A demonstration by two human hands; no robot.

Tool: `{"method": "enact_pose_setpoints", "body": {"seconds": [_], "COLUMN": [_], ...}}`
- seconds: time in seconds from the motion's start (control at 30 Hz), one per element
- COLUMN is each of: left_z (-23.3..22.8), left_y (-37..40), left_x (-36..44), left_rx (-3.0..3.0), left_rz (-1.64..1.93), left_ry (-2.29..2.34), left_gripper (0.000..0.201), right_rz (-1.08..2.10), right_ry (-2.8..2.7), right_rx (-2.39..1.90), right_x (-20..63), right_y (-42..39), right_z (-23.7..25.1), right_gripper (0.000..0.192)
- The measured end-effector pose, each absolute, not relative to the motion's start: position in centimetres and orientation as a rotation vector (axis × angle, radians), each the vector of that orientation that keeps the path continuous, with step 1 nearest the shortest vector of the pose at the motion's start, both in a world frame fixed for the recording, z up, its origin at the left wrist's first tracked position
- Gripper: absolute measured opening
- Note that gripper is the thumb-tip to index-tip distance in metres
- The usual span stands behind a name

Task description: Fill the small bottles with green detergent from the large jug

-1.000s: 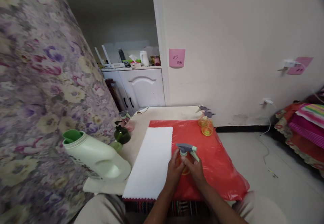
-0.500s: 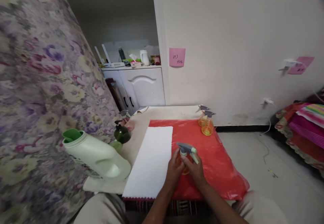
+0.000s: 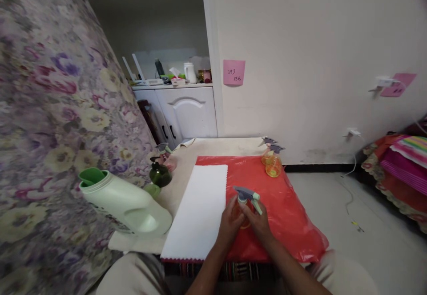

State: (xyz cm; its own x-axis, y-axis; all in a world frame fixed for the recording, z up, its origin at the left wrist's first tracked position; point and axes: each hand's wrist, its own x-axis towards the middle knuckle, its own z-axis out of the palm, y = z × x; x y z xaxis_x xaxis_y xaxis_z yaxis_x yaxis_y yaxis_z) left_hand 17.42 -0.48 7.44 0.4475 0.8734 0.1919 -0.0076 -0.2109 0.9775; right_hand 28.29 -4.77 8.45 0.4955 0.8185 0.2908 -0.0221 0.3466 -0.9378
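Little has moved since the earlier frame: our view has tipped slightly, while the round, clear orange-tinted plastic spray bottle with a grey and pale-green trigger head (image 3: 243,199) stays over the glossy red plastic sheet (image 3: 287,217), suggesting a steady hold. Our left hand (image 3: 231,217) and right hand (image 3: 258,221) grasp its body together, fingers partly curled; we cannot tell whether its base touches the sheet.

Jug (image 3: 123,197) left of the sheet (image 3: 200,206), sprayer (image 3: 246,193) right of it, two spray bottles (image 3: 273,167) behind the sprayer, farther right
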Motion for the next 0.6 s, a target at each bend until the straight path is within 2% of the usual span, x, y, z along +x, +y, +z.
{"method": "enact_pose_setpoints", "body": {"seconds": [0.47,0.6], "left_z": [6.7,6.4], "left_y": [-0.5,-0.6], "left_x": [17.6,17.5], "left_rx": [1.598,1.632], "left_rz": [0.999,0.982], "left_ry": [0.849,0.814], "left_gripper": [0.056,0.068], "right_rz": [0.686,0.668], "right_ry": [-0.777,-0.815], "right_rx": [-1.079,-1.079], "right_x": [27.0,27.6], "right_y": [-4.9,-5.1], "right_z": [7.9,7.8], "right_gripper": [0.035,0.041]}}
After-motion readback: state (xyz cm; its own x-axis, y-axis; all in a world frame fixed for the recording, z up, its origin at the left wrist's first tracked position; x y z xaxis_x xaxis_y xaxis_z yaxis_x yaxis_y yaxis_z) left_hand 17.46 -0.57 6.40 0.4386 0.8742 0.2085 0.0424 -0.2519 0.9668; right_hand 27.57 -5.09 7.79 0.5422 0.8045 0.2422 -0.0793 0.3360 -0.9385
